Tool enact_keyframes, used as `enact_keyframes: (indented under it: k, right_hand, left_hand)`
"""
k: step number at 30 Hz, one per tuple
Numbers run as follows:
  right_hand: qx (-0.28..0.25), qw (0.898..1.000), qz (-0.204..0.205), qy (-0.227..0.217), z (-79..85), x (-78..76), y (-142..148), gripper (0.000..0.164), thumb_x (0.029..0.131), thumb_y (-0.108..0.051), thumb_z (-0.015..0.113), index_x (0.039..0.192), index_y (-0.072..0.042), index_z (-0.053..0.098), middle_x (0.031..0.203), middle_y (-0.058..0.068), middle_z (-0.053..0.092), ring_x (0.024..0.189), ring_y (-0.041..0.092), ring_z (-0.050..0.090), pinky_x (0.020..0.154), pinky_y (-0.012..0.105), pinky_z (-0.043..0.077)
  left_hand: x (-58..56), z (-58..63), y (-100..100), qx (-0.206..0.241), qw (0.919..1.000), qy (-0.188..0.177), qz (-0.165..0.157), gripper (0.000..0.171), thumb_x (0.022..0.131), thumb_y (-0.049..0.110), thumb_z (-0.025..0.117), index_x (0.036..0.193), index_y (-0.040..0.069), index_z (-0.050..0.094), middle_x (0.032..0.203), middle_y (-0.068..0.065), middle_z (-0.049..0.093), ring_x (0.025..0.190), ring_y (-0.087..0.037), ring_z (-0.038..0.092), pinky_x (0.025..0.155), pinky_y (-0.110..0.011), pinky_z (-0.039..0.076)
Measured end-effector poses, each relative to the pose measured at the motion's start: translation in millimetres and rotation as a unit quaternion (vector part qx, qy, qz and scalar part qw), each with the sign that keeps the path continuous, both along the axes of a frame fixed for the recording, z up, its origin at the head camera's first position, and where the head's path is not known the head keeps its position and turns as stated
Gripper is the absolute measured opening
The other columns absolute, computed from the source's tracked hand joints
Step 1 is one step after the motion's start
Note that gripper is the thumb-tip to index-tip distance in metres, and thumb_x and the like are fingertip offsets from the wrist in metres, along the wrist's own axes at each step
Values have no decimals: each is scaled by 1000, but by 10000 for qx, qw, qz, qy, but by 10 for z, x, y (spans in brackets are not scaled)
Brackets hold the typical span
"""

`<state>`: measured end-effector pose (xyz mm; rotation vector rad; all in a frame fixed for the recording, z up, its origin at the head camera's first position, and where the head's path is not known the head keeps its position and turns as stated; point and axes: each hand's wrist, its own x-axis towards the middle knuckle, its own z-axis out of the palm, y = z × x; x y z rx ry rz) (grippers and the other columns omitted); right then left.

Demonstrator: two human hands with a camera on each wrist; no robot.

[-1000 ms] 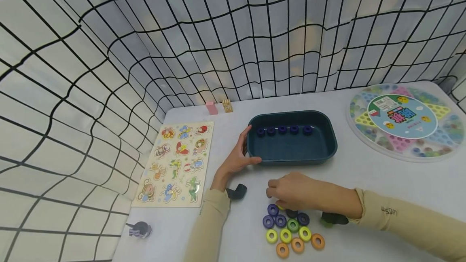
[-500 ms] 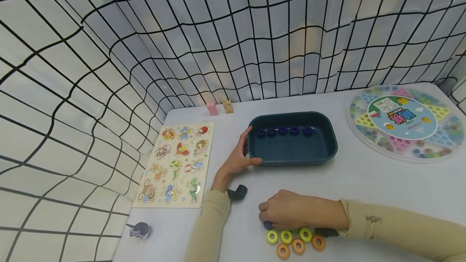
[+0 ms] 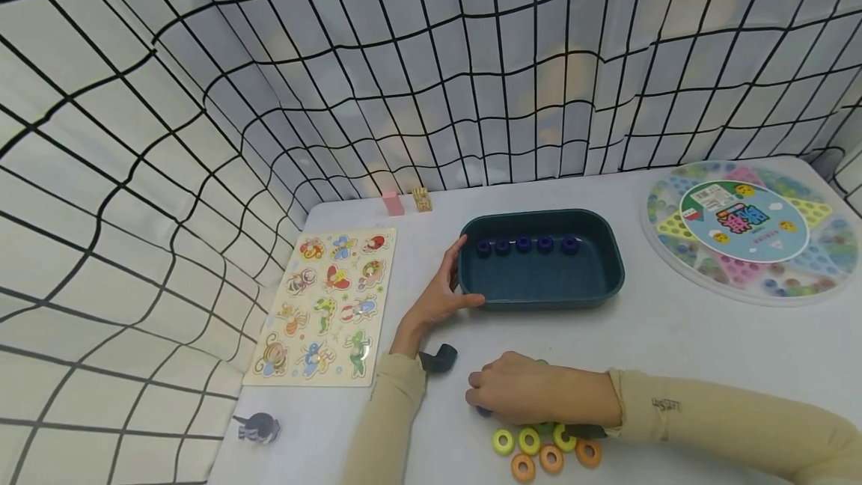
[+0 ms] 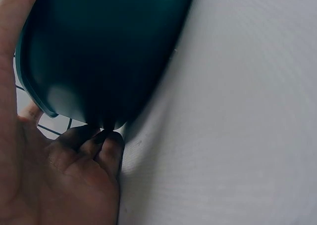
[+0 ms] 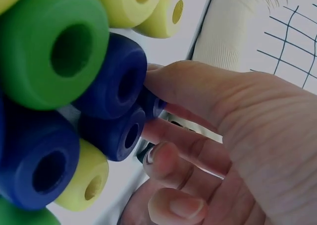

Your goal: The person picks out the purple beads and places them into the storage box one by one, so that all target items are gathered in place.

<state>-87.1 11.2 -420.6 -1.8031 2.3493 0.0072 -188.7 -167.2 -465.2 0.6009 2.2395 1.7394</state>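
Note:
My left hand [image 3: 441, 296] grips the left end of a dark teal tray [image 3: 539, 281], thumb at its near rim; the left wrist view shows fingers against the tray's end wall [image 4: 89, 96]. Several dark blue rings [image 3: 523, 244] stand in a row along the tray's far side. Over the loose rings in front of the tray, my right hand [image 3: 515, 389] pinches a blue ring [image 5: 152, 104] between thumb and finger, as the right wrist view shows. Beside it are other blue rings [image 5: 116, 133], a green ring [image 5: 54, 49] and yellow rings. The hand hides part of this group in the head view.
Yellow rings [image 3: 529, 440] and orange rings [image 3: 551, 458] lie at the near side. A picture puzzle board [image 3: 323, 305] lies left, with a small grey figure [image 3: 259, 426] below it. A round bead box [image 3: 747, 230] lies right. Small pink block [image 3: 393, 203] and black netting stand behind.
My right hand has come down onto the loose rings and shifted left, covering the blue ones. The left hand and tray stay in place.

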Motion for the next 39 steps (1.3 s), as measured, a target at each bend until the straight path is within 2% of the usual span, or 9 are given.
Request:
enact_keyframes:
  k: [1, 4, 10, 17, 22, 26, 32, 39]
  right_hand:
    - [24, 10000, -10, -18, -7, -4, -11, 13, 81, -17, 64, 92, -23, 64, 76, -11, 51, 61, 1, 48, 47, 19, 39]
    - [65, 10000, -25, -44, -30, -21, -31, 14, 80, -16, 65, 92, -23, 64, 77, -11, 50, 61, 1, 48, 46, 19, 39]
    - [-1, 9999, -128, -86, -8, -73, -12, 13, 79, -19, 66, 92, -22, 63, 77, -10, 49, 59, 1, 45, 47, 20, 39]
    - [-227, 9993, -286, -101, 111, -147, 73, 19, 81, -23, 65, 99, -20, 63, 83, -10, 52, 61, 1, 48, 50, 20, 42]
    - [-158, 9984, -532, -140, 201, -227, 115, 23, 82, -27, 65, 103, -20, 62, 86, -9, 53, 62, 1, 48, 54, 20, 44]
    - [5, 9950, -947, -317, 259, -326, 163, 27, 83, -29, 64, 108, -19, 61, 93, -6, 56, 65, 4, 49, 57, 22, 46]
    - [-139, 9890, -1408, -439, 323, -502, 284, 32, 83, -27, 64, 113, -15, 59, 110, 2, 59, 85, 14, 60, 70, 31, 51]
    - [-771, 9810, -1665, -636, 443, -730, 463, 30, 81, -26, 66, 108, -13, 62, 100, -1, 60, 82, 12, 59, 68, 31, 51]
  left_hand:
    - [3, 0, -2, -11, 10000, 17, 3, 107, 66, 54, 73, 145, 26, 7, 149, -6, 14, 133, -24, 20, 107, -40, 17]
    - [54, 112, 3, 9, 9999, -26, -114, 106, 69, 48, 73, 145, 19, 5, 149, -14, 10, 133, -31, 18, 107, -42, 16]
    - [51, 123, -1, -11, 9999, 26, -147, 107, 70, 46, 74, 145, 17, 4, 149, -14, 9, 133, -32, 17, 108, -41, 16]
    - [44, 128, 4, 43, 9998, 82, -150, 106, 70, 45, 73, 145, 17, 4, 149, -15, 10, 133, -33, 17, 107, -43, 16]
    - [51, 120, 4, 73, 9999, 41, -116, 106, 70, 45, 74, 145, 17, 5, 149, -16, 9, 133, -33, 16, 107, -43, 16]
    - [55, 106, 4, 49, 9999, 12, -111, 106, 70, 44, 74, 146, 19, 5, 149, -15, 10, 133, -32, 17, 107, -43, 16]
    - [54, 97, -1, 39, 9999, 20, -130, 106, 70, 42, 74, 146, 18, 4, 148, -16, 10, 134, -32, 17, 107, -43, 16]
    - [44, 90, -2, 149, 9998, -31, -122, 107, 69, 43, 76, 145, 19, 5, 148, -15, 12, 133, -32, 17, 107, -42, 17]
